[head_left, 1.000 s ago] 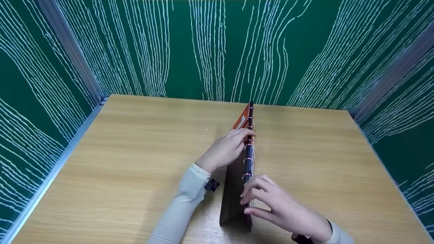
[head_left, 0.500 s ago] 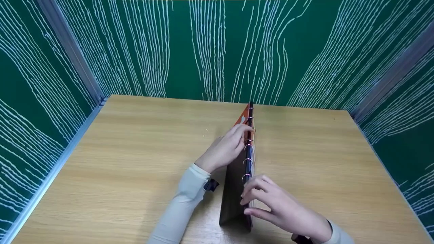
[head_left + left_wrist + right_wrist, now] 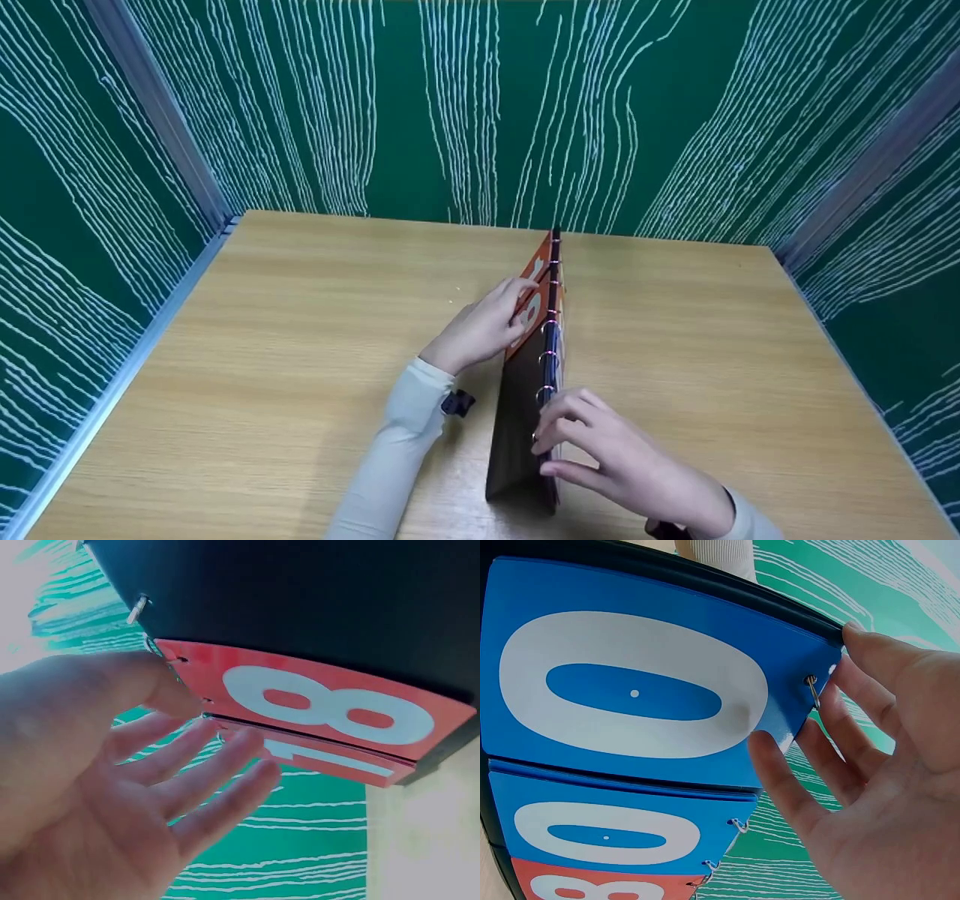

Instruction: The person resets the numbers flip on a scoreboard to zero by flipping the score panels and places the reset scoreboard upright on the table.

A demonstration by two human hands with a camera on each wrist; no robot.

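Observation:
A folding flip scoreboard with ring-bound number cards stands like a tent on the table, its dark back panel (image 3: 514,442) to the left. My left hand (image 3: 484,322) is beside its left face, fingers loosely extended and holding nothing. Near those fingers are a red card with a white 8 (image 3: 330,701) and a narrower red card with a 1 (image 3: 330,757). My right hand (image 3: 615,450) holds the near end of the top edge, thumb at the corner and fingers over the edge. One fingertip lies against the large blue 0 card (image 3: 780,682); another blue 0 card (image 3: 720,817) is beyond.
The wooden table (image 3: 337,322) extends on both sides of the scoreboard. Green panels with white wavy lines (image 3: 465,112) enclose the back and sides. Metal rings (image 3: 550,356) stick up along the scoreboard's top edge. A small black device (image 3: 457,403) sits on the left wrist.
My left hand has come off the scoreboard's top edge and drawn back to the left and down, uncovering more of the red cards. The right hand stays in place.

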